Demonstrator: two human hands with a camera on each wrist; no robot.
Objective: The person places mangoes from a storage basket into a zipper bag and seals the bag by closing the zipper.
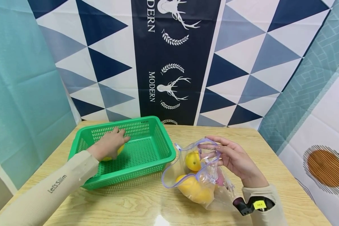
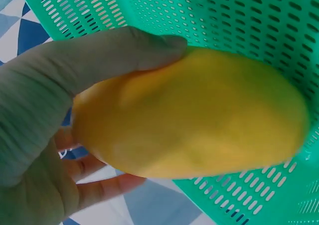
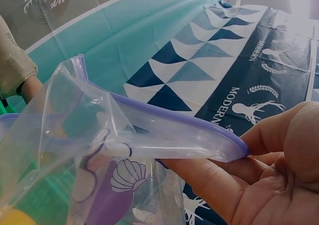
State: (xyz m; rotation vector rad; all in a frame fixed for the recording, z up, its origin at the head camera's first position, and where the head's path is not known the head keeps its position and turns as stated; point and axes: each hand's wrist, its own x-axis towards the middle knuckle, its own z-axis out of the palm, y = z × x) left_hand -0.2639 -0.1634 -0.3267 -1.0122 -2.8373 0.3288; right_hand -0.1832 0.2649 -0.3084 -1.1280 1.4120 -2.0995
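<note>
My left hand (image 1: 110, 144) is inside the green basket (image 1: 141, 171), gripping a yellow mango (image 1: 120, 150). In the left wrist view the mango (image 2: 199, 120) fills the middle, with the thumb of my left hand (image 2: 75, 85) along its top and fingers behind it. On the right, my right hand (image 1: 237, 158) pinches the purple-edged rim of a clear plastic bag (image 1: 223, 194), whose mouth gapes toward the basket. Several yellow fruits (image 1: 193, 186) lie inside the bag. The right wrist view shows the rim (image 3: 199, 127) between thumb and fingers of my right hand (image 3: 264, 175).
The wooden table (image 1: 124, 207) carries the basket at left and the bag to its right. Behind the table hangs a patterned cloth (image 1: 110, 62), with a teal curtain (image 1: 22, 78) on the left and another printed cloth (image 1: 313, 150) on the right.
</note>
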